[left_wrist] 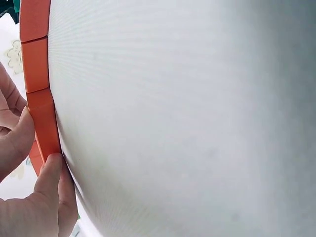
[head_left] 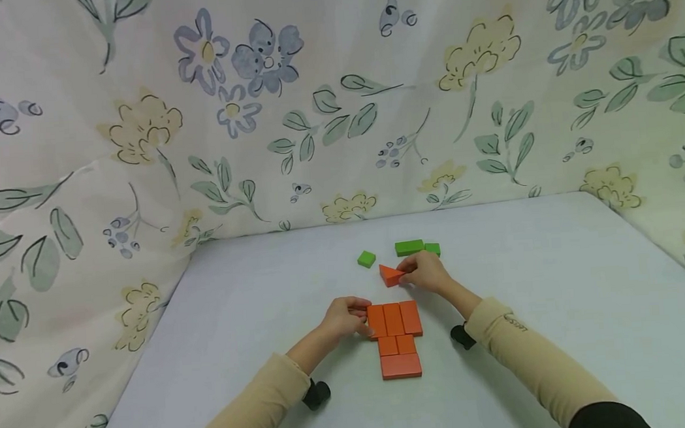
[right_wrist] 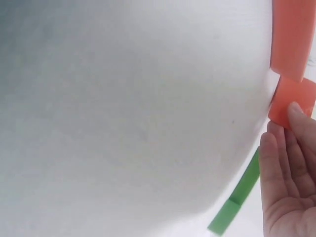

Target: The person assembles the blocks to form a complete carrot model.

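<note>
Just beyond a row of three orange blocks (head_left: 393, 319) on a pale tabletop (head_left: 269, 271), a person's right hand (head_left: 427, 271) pinches an orange wedge (head_left: 389, 276), its grip closed to the wedge's thickness, while the left hand (head_left: 343, 317), fingers bent, holds the row's left block (head_left: 376, 322). What appears to matter most is the gap between wedge and row: the wedge lies past the row's far edge, pointed end toward the right hand, the nearer of the two, its length seemingly crosswise and a little askew. On the row's near side sit two smaller orange blocks (head_left: 388, 346) and a wide orange block (head_left: 401, 366); well past its far edge lie a small green block (head_left: 366, 259) and two green pieces (head_left: 409, 248). The head view shows the gap; the right wrist view, where row and wedge overlap, shows instead the thumb laid on the wedge. Whether the wedge touches the tabletop cannot be told.
</note>
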The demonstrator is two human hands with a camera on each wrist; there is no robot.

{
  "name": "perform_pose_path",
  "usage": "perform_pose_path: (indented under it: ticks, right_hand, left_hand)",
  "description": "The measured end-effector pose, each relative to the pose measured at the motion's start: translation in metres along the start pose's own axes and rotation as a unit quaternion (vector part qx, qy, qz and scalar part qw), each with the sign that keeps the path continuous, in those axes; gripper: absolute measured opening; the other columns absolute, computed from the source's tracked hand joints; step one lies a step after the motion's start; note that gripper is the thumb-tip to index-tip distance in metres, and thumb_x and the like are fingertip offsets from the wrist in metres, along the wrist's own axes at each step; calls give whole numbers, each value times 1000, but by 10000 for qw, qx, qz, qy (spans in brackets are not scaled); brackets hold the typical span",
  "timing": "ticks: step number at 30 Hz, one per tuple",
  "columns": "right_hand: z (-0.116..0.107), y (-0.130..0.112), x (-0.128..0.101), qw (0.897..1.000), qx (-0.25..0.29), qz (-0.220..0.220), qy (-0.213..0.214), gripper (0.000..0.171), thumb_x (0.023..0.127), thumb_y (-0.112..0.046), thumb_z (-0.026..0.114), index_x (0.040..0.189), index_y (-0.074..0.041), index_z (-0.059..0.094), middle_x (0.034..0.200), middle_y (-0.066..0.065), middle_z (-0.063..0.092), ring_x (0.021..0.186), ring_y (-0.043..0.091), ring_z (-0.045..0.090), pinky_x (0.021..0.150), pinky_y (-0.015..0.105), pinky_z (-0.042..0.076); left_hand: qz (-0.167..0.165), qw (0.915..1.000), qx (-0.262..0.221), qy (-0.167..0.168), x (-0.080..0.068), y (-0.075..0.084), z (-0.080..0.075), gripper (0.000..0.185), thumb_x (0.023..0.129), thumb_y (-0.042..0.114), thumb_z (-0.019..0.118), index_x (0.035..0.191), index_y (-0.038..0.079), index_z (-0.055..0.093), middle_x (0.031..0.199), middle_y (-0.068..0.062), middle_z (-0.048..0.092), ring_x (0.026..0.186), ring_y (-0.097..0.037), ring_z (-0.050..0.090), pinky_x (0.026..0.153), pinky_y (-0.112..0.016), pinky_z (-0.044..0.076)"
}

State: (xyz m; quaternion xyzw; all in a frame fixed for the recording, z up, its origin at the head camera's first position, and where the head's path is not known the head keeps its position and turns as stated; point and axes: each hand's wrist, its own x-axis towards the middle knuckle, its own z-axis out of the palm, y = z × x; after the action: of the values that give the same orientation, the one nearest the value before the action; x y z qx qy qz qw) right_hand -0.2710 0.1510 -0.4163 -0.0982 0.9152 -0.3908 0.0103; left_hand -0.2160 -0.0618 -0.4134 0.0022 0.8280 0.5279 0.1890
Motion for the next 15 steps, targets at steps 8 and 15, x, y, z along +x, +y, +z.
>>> perform_pose_path:
  ticks: [8, 15]
  right_hand:
    - [-9, 3, -11, 9999, 109, -65, -10, 16, 84, -1, 71, 99, 5, 72, 90, 13, 71, 80, 20, 61, 69, 32, 50]
    - [-22, 5, -30, 9992, 238, -277, -146, 16, 83, -2, 73, 99, 4, 73, 91, 12, 72, 81, 20, 62, 73, 33, 51]
  left_hand:
    - [-15, 10000, -13, -7, -1, 0, -1, 51, 69, -18, 76, 117, -5, 64, 103, -10, 63, 89, -19, 56, 79, -29, 54]
    - [-22, 10000, -5, -13, 0, 0, 0, 50, 69, -17, 77, 116, -5, 65, 101, -10, 63, 88, -19, 56, 79, -28, 53]
